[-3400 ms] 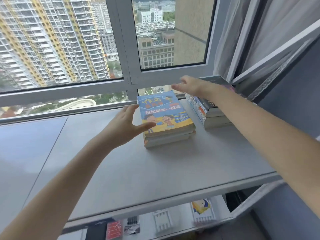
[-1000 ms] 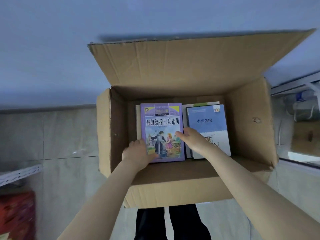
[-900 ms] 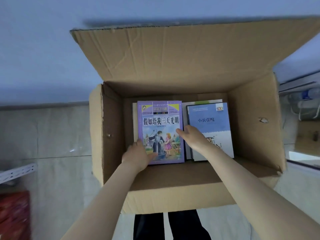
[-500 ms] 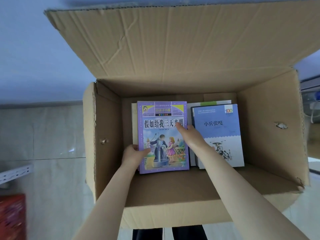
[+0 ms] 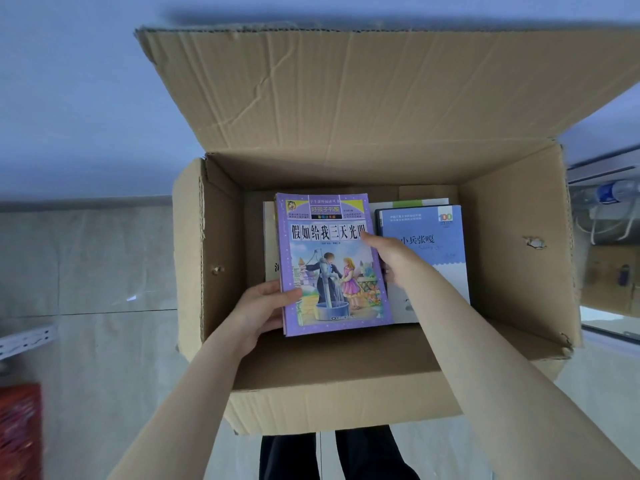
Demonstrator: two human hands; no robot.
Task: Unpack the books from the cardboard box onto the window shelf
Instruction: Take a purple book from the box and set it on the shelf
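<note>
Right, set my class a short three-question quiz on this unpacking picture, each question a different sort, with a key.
1. True or false: the left hand and right hand both hold the purple book inside the cardboard box.
2. What lies right of the purple book? A) a red tin B) the blue book C) a cup
3. Fill in: the left hand holds the purple book's lower ____ corner.
Key: 1 true; 2 B; 3 left.

My left hand (image 5: 258, 313) has its fingers hidden beneath the purple book (image 5: 329, 265); only the thumb shows on the cover. My right hand (image 5: 394, 261) and forearm cover the blue book's (image 5: 429, 237) lower part. A pale book (image 5: 271, 247) shows just a strip. At lower left, a red object (image 5: 19, 431) is blurred and cut off.
</note>
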